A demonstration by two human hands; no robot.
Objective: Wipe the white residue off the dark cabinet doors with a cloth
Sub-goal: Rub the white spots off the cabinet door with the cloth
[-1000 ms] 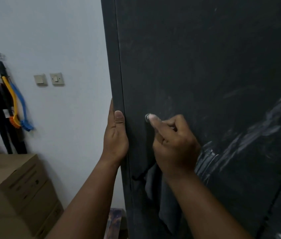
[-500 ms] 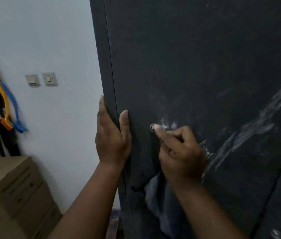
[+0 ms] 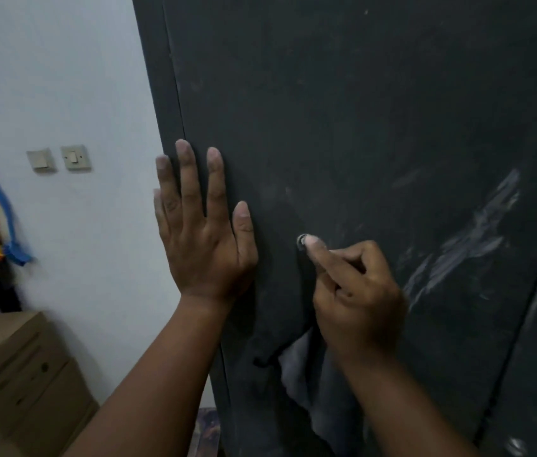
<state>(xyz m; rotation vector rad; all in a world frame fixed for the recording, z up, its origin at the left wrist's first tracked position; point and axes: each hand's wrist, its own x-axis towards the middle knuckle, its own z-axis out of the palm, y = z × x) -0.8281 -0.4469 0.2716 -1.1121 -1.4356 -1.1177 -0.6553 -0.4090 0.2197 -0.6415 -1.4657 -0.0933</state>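
Dark cabinet door [image 3: 342,110] upright, matte, dusty; white residue [image 3: 471,239] streaked diagonally on door's right part; grey cloth [image 3: 313,384] hanging crumpled against door's lower area.

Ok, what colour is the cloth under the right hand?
Grey, a shade lighter than the dark door; the cloth hangs below the right hand in the head view.

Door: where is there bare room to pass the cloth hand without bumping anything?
Free: the wide upper door above both hands, and the stretch right of the right hand across the white residue. Crowded: the strip between the left hand, flat near the door edge, and the right hand with the cloth hanging below.
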